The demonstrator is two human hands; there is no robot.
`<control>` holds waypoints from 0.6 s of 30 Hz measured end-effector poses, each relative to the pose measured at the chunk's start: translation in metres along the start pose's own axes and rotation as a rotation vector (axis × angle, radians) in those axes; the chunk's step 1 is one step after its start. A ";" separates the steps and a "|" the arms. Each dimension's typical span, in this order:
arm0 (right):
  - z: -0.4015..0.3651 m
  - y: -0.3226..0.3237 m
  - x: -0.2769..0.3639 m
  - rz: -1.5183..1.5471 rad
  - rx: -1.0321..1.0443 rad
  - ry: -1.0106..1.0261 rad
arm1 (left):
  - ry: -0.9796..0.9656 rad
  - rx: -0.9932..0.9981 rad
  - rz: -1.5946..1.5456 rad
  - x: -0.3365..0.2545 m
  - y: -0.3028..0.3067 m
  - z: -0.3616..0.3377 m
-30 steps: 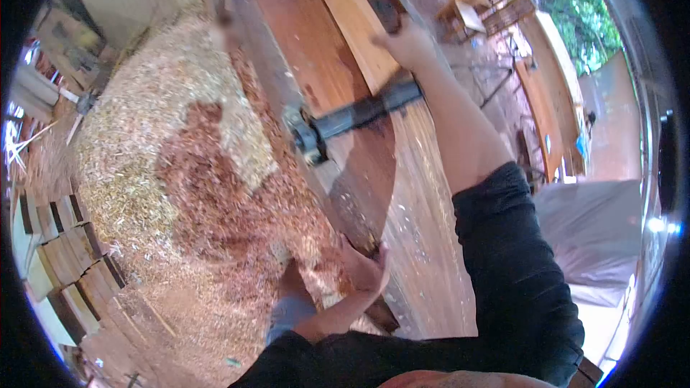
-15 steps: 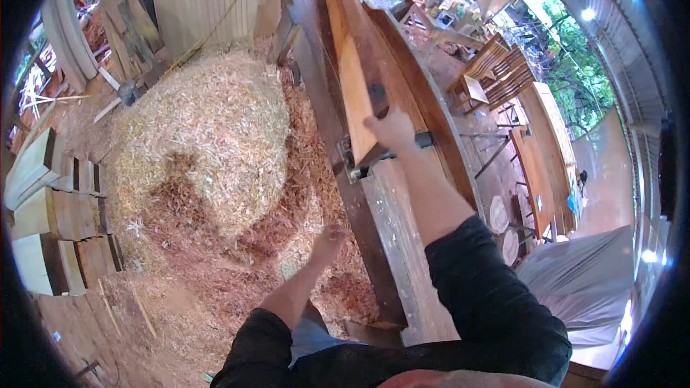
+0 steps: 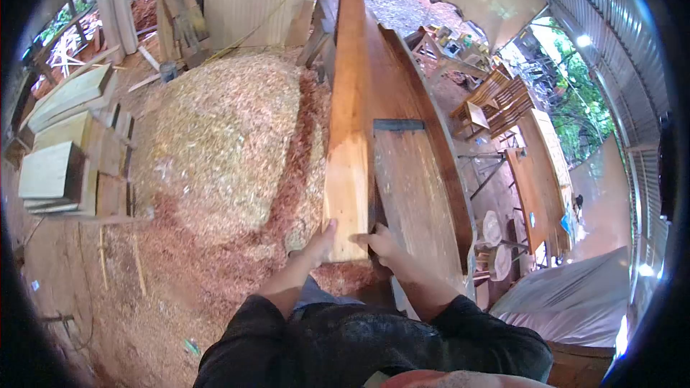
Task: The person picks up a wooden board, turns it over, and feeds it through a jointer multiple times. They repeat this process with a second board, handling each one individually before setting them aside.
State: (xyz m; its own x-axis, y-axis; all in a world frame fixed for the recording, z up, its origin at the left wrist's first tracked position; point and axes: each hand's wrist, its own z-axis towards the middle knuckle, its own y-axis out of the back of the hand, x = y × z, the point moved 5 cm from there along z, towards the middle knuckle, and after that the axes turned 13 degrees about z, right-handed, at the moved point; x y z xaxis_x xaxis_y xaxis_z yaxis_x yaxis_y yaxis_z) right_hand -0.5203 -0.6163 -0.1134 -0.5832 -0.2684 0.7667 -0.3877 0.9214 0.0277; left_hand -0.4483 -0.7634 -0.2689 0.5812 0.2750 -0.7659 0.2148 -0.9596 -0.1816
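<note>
A long wooden beam (image 3: 348, 151) stretches away from my body, its near end pale and freshly planed. My left hand (image 3: 320, 244) grips the left edge near that end, thumb on top. On the opposite edge, my right hand (image 3: 381, 243) has its fingers wrapped round the wood. Beneath and to the right of the beam lies the long wooden bed of a planing machine (image 3: 420, 194), with a dark slot (image 3: 399, 124) across it. The undersides of both hands are hidden.
A big heap of wood shavings (image 3: 223, 136) lies to the left. Stacked timber blocks (image 3: 54, 172) stand farther left. Wooden chairs (image 3: 496, 104) and a long plank table (image 3: 535, 179) are on the right. Grey sheeting (image 3: 568, 291) covers something at lower right.
The beam has come back toward my body and left, off the slot. My left hand, formerly free over the shavings, now grips it; my right hand has moved down to its near end.
</note>
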 end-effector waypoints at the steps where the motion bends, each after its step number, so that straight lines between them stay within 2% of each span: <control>1: -0.015 0.004 -0.030 0.119 0.076 -0.062 | -0.018 0.052 -0.063 0.004 -0.006 -0.041; 2: -0.056 -0.008 -0.032 0.246 0.158 -0.151 | -0.025 0.103 -0.131 0.004 -0.012 -0.089; 3: -0.067 -0.008 -0.053 0.275 0.142 -0.107 | -0.055 0.146 -0.198 0.002 -0.014 -0.116; 5: -0.072 -0.013 -0.119 0.338 0.120 -0.012 | -0.207 -0.058 0.063 0.057 -0.007 -0.118; 6: -0.062 -0.003 -0.169 0.208 0.078 -0.159 | -0.307 -0.139 0.136 0.072 -0.008 -0.132; 7: -0.074 -0.015 -0.179 0.264 0.126 -0.178 | -0.401 -0.217 0.206 0.073 -0.007 -0.153; 8: -0.088 -0.023 -0.188 0.315 0.168 -0.201 | -0.362 -0.184 0.057 0.083 -0.006 -0.171; 9: -0.104 -0.028 -0.200 0.367 0.202 -0.229 | -0.242 -0.077 -0.038 0.096 -0.004 -0.183; 11: -0.137 -0.041 -0.198 0.280 0.116 -0.301 | -0.008 0.150 -0.235 0.122 -0.001 -0.207; 13: -0.122 -0.046 -0.238 0.222 0.073 -0.281 | 0.007 0.056 -0.184 0.128 0.019 -0.216; 15: -0.162 -0.088 -0.197 0.312 0.137 -0.416 | 0.041 -0.022 -0.127 0.140 0.035 -0.232; 18: -0.163 -0.136 -0.194 0.299 0.155 -0.274 | 0.030 -0.083 -0.166 0.129 0.073 -0.252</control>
State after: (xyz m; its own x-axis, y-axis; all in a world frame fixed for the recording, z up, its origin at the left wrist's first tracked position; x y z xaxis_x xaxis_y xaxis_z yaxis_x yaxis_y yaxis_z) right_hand -0.2377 -0.6437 -0.1613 -0.8459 -0.0804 0.5272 -0.2636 0.9224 -0.2824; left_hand -0.1599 -0.7826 -0.2255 0.5555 0.4321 -0.7105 0.3734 -0.8930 -0.2512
